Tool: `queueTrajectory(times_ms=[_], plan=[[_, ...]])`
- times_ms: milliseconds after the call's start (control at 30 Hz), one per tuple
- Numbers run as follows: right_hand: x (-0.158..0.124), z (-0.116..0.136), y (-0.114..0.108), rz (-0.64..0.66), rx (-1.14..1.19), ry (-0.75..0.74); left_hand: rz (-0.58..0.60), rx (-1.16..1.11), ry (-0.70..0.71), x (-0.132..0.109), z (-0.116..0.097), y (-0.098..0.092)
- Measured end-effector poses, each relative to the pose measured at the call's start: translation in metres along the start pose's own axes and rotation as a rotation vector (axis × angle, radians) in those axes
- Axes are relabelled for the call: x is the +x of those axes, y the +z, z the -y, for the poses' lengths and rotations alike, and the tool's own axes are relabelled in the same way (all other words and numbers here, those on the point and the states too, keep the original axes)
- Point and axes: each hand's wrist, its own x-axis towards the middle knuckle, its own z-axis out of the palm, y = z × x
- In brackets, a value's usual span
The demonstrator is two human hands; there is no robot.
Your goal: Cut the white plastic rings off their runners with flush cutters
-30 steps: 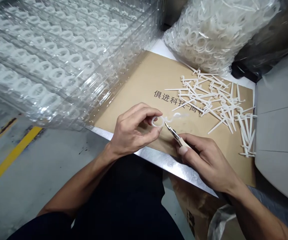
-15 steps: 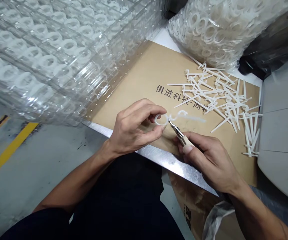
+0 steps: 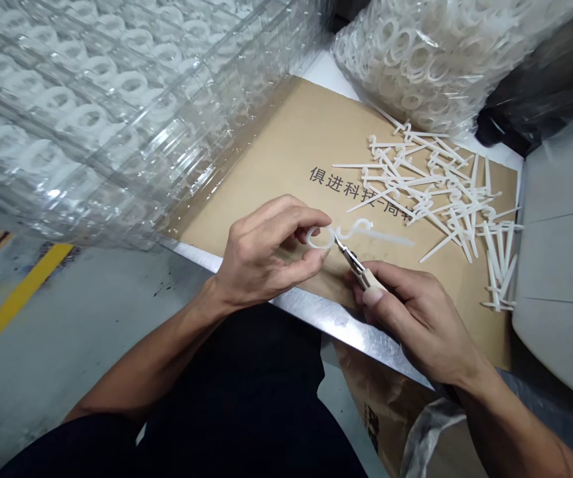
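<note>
Between its thumb and fingers my left hand point(image 3: 271, 255) holds a translucent white plastic ring point(image 3: 319, 247). My right hand point(image 3: 415, 312) is closed around a pair of nippers point(image 3: 354, 260) with a pale handle. The tips of the nippers touch the ring's right side, where a curved, hooked white plastic stem point(image 3: 386, 236) leads off to the right. Whether that stem is still joined to the ring I cannot tell. Both hands are just above a brown cardboard sheet point(image 3: 266, 159) with printed black characters.
Several white plastic stems point(image 3: 430, 179) lie in a loose pile on the cardboard's right side. Clear trays point(image 3: 176, 133) full of white rings stand at the left. A clear bag point(image 3: 415, 66) of rings is at the back. A metal table edge point(image 3: 336, 325) runs in front of me.
Both hands and the ring keep almost the same place. The hooked stem has shifted very slightly, and the view has moved a little.
</note>
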Motion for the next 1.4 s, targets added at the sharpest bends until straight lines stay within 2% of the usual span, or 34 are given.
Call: queueTrajectory(times_ms=[967,1233,1400], plan=[[0.0002,0.0010,-0.0002,0.011,-0.003,0.007,0.017,0.027,0.045,-0.0018,0.0006,-0.0013],[0.0047,0.0026,0.0054,-0.046,-0.187,-0.052,0.031,0.011,0.040,-0.0006,0.0000,-0.0012],[0.0055,-0.0026,0.0052,-0.049,-0.087,-0.002,0.013,-0.011,0.014,-0.0019,0.0005,-0.0003]])
